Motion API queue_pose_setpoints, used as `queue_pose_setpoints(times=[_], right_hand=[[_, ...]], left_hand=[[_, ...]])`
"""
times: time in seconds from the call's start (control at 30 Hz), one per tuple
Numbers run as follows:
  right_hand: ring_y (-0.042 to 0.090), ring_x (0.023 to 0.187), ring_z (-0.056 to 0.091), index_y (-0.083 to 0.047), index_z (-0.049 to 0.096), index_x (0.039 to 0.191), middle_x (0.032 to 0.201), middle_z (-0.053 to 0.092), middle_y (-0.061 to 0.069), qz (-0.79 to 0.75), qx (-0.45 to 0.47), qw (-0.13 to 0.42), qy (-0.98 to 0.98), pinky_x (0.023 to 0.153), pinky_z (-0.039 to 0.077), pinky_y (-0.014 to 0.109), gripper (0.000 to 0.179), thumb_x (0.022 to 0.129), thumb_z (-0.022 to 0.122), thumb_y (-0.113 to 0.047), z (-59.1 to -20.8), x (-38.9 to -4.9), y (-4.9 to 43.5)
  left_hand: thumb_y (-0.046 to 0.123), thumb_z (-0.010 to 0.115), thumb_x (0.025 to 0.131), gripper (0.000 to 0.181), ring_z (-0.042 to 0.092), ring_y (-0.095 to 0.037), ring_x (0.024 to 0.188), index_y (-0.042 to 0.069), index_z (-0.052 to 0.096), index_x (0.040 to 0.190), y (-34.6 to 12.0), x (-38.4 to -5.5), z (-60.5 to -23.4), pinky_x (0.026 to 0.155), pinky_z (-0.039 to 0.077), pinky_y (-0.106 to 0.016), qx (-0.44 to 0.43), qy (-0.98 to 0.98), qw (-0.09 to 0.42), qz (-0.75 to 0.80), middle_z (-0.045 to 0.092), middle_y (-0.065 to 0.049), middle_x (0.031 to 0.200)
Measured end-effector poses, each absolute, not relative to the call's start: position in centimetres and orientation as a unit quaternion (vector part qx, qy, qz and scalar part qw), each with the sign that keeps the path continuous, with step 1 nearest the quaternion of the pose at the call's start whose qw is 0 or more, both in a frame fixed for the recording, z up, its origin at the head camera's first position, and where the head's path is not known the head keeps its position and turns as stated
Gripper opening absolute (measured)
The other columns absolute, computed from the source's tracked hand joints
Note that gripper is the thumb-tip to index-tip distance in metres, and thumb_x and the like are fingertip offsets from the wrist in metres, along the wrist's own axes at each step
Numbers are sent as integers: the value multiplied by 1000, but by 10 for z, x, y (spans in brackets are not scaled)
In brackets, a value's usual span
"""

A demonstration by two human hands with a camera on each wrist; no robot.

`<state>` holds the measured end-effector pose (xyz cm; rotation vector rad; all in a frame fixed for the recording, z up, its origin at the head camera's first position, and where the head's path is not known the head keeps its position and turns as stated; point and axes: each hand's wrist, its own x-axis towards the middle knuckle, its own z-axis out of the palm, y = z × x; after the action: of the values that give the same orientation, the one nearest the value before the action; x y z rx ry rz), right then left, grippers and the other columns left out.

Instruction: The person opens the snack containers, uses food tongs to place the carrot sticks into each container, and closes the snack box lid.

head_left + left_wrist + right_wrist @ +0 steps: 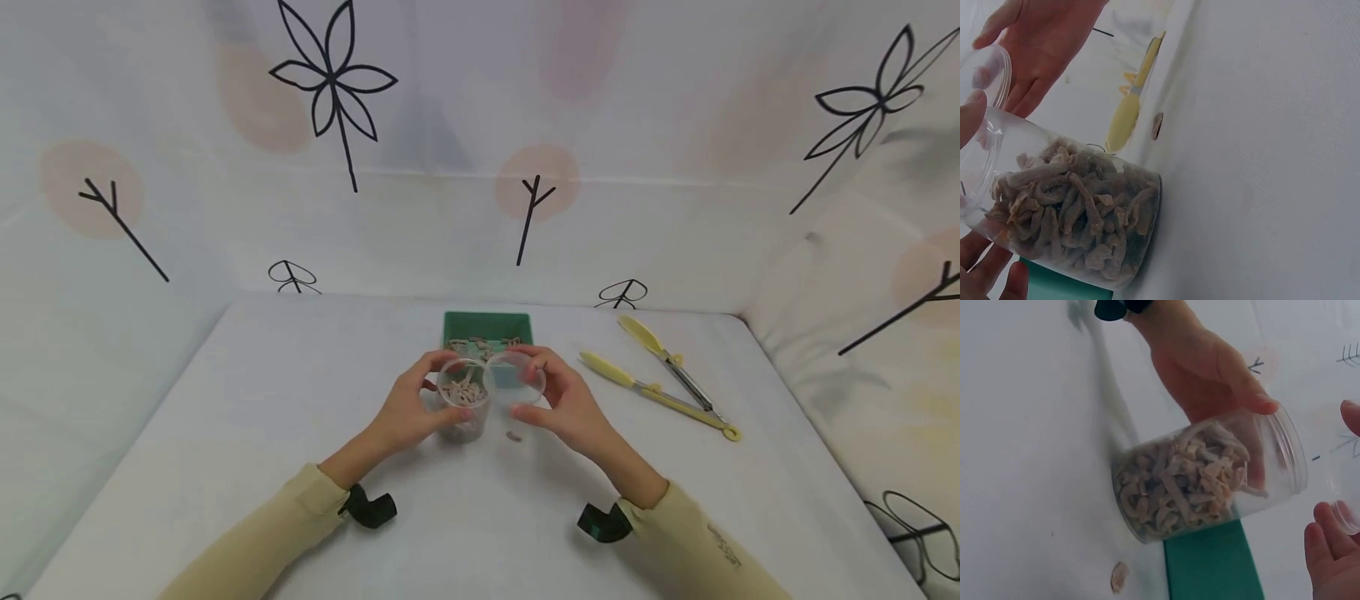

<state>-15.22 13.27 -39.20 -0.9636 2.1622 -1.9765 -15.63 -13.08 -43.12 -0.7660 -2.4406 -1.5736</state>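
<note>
A clear plastic jar stands upright on the white table, mostly filled with short brownish dried pieces. My left hand grips it near the rim, thumb in front and fingers behind. Beside the jar's mouth, my right hand pinches a round clear lid by its edge, tilted and apart from the table. The jar is uncovered. Behind both is a green tray with several similar pieces inside, partly hidden by the hands and jar. One loose piece lies on the table by the jar.
On the right lie tongs with yellow tips and metal arms, spread apart. White cloth with plant drawings hangs behind the table and along its sides. Each wrist carries a small dark camera mount.
</note>
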Motion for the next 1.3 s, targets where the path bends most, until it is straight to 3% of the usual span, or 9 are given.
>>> queue_pose_setpoints(times=[0.2,0.3,0.47,0.63,0.87,1.0,1.13,1.3], right_hand=[[25,138,38,-6,51,98,146,48,7,-600,-330,9,729,106,39,40,36,80,81,3,-397,-156,120],[25,139,37,-8,55,97,147,48,6,-588,-346,-1,731,105,40,47,35,79,82,2,-398,-157,116],[24,140,37,-4,57,96,148,48,5,-571,-362,-2,737,104,41,46,33,78,85,-2,-398,-157,115],[27,138,40,-2,56,97,148,48,7,-575,-370,11,729,105,41,43,33,79,83,0,-403,-158,118],[31,138,40,4,54,100,151,44,13,-621,-376,37,687,100,45,32,32,80,79,6,-411,-162,123],[32,139,39,7,54,99,150,45,14,-630,-377,34,678,100,45,34,32,79,80,7,-409,-164,115],[29,141,38,1,57,98,150,45,16,-631,-369,30,681,102,44,38,31,78,80,7,-407,-167,107],[27,141,38,-1,64,105,149,47,13,-607,-369,24,704,103,44,43,31,79,80,6,-407,-169,101]], left_hand=[[26,91,73,82,56,-27,119,15,51,144,-124,-151,-428,86,48,-41,-263,-821,98,-498,60,-1,134],[28,92,71,93,58,-22,116,8,45,149,-120,-148,-426,85,49,-38,-266,-835,117,-467,62,-1,133],[29,93,69,108,60,-19,108,0,32,153,-112,-145,-420,82,50,-38,-270,-850,139,-431,65,-5,125],[31,94,68,105,60,-22,109,-1,38,151,-107,-143,-418,84,51,-41,-265,-857,143,-418,64,-6,124],[34,94,68,90,56,-15,115,12,50,144,-106,-145,-427,88,52,-37,-279,-859,126,-410,57,-1,134],[30,92,72,83,55,-15,115,14,50,141,-109,-146,-431,85,54,-40,-275,-839,107,-457,55,1,131],[24,90,74,80,54,-21,118,13,48,141,-113,-146,-437,86,54,-48,-250,-815,78,-516,56,-2,128],[21,90,75,79,54,-24,117,11,48,141,-116,-146,-441,86,54,-49,-242,-805,69,-537,56,-5,126]])
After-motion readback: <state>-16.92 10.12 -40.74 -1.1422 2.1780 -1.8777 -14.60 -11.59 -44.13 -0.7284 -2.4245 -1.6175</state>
